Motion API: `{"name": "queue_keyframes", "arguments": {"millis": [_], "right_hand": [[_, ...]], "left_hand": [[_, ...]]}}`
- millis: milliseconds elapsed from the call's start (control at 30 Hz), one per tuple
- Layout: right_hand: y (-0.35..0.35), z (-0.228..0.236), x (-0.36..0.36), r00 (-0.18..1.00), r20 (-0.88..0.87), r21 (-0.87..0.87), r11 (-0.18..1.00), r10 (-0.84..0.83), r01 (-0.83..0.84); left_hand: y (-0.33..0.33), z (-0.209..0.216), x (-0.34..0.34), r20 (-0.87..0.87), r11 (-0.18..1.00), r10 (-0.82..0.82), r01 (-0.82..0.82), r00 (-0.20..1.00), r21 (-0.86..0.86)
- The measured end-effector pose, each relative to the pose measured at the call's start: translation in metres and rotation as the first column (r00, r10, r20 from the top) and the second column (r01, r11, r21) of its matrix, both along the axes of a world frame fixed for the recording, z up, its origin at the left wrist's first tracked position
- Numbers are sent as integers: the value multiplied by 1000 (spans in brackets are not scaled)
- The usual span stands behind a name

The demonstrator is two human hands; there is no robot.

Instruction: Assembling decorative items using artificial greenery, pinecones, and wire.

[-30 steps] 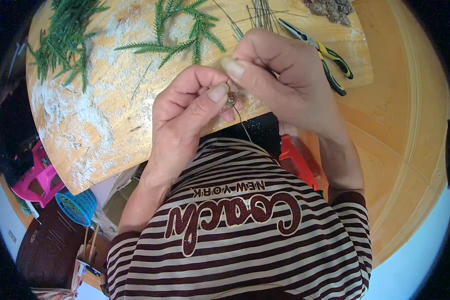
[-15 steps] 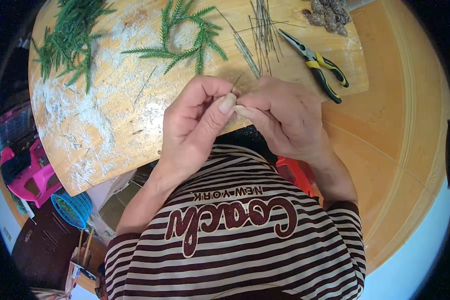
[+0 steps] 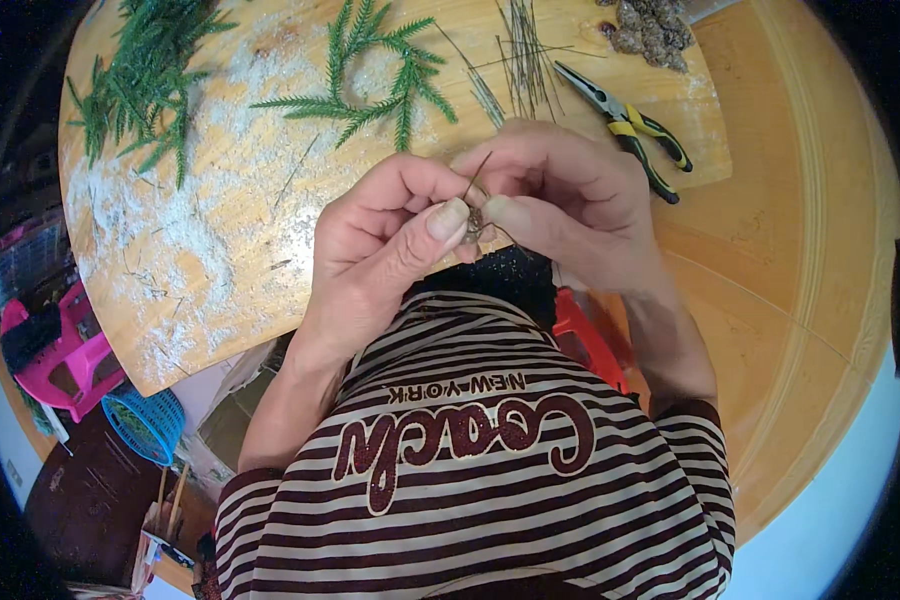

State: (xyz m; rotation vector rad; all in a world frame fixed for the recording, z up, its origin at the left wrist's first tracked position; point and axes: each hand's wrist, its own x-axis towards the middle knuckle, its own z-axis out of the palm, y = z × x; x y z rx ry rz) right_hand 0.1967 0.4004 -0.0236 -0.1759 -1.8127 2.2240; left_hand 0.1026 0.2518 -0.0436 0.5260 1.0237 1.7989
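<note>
Both hands meet just over the near edge of the wooden table. Between the thumb and fingers of my left hand [image 3: 380,240] sits a small brown pine cone [image 3: 474,228], mostly hidden by fingertips. A thin dark wire [image 3: 481,172] sticks up from it, and another end runs down toward the right. My right hand [image 3: 570,205] is closed too, its thumb and forefinger pinching the wire beside the cone. Beyond the hands lies a green artificial pine wreath [image 3: 407,95], and to its right are several loose thin wires [image 3: 528,60].
Long-nose pliers [image 3: 625,118] with black and yellow handles lie right of the wires. Several brown pine cones [image 3: 650,38] are heaped at the far right. Green pine sprigs [image 3: 140,80] and white flakes [image 3: 175,240] cover the table's left. A blue basket [image 3: 146,425] and pink stool [image 3: 58,360] stand below.
My right hand has turned and shifted slightly up, its thumb now against the cone. The pine cone and more of the wire have come into sight between the fingers.
</note>
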Motion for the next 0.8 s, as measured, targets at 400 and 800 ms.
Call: {"name": "queue_keyframes", "arguments": {"millis": [400,800], "right_hand": [[6,-22,-8,940,-338,599,762,-38,246],[6,-18,-5,900,-436,768,529,20,360]], "left_hand": [[2,4,14,102,997,-41,46,994,-54],[2,-5,16,167,997,-79,76,983,23]]}}
